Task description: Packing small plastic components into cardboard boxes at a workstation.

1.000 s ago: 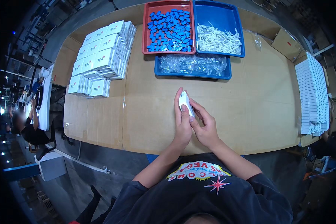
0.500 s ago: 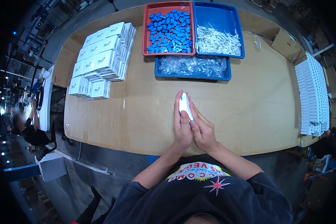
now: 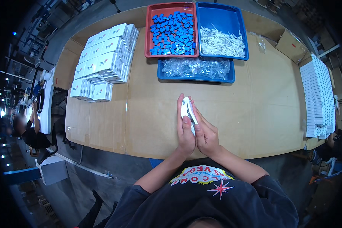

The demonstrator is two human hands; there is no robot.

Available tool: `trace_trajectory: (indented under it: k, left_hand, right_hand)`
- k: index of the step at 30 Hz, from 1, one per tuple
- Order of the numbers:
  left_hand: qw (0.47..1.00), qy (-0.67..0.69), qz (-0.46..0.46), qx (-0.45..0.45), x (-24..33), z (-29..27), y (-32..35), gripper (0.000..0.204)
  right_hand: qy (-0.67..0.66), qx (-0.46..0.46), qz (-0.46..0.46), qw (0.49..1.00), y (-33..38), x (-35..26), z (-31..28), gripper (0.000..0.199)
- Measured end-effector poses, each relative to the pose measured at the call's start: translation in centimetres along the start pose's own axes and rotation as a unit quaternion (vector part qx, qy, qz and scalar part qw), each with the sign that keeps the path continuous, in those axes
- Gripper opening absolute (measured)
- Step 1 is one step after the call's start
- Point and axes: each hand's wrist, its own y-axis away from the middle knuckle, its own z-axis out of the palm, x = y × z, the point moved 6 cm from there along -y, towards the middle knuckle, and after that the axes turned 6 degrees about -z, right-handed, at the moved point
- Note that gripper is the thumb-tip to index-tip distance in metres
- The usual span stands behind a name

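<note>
Between both palms, above the near middle of the table, is a slim white box [image 3: 186, 108] held upright on its narrow side. Dark marks show along it, and a dark line runs between two white edges; I cannot make out whether it is parted there. My left hand [image 3: 185, 133] presses it from the left, thumb along its near part. From the right my right hand [image 3: 206, 135] closes on it, fingers stretched along the side and thumb close to the left thumb. Most of the box's broad faces are hidden by the palms.
White boxes [image 3: 98, 62] are stacked at the left. At the back stand a red tray [image 3: 150, 38] of blue pieces, a blue tray [image 3: 220, 15] of white sticks and a lower blue tray [image 3: 195, 78] of clear plastic bags. More white boxes [image 3: 317, 98] line the cardboard-covered table's [image 3: 254, 125] right edge.
The white box has turned between my hands, so its dark marks and dark line now show where plain white showed before. My hands stay nearly in place.
</note>
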Motion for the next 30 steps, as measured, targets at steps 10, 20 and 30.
trace_trajectory:
  k: [10, 20, 30]
  left_hand:
    - [0.999, 0.028, 0.037, 0.002, 0.6, 0.3, -0.6, 0.082]
    - [0.986, -0.117, 0.08, -0.091, 1.3, 0.7, -1.4, 0.111]
    - [0.971, -0.227, 0.072, -0.007, 0.0, 0.1, -1.0, 0.102]
  right_hand:
    - [-0.137, 0.037, 0.039, 0.989, 0.0, 0.8, 0.4, 0.049]
    - [-0.328, 0.039, 0.347, 0.878, -1.6, 1.4, -1.3, 0.048]
    - [-0.308, 0.075, 0.305, 0.898, 0.1, 2.5, 0.2, 0.051]
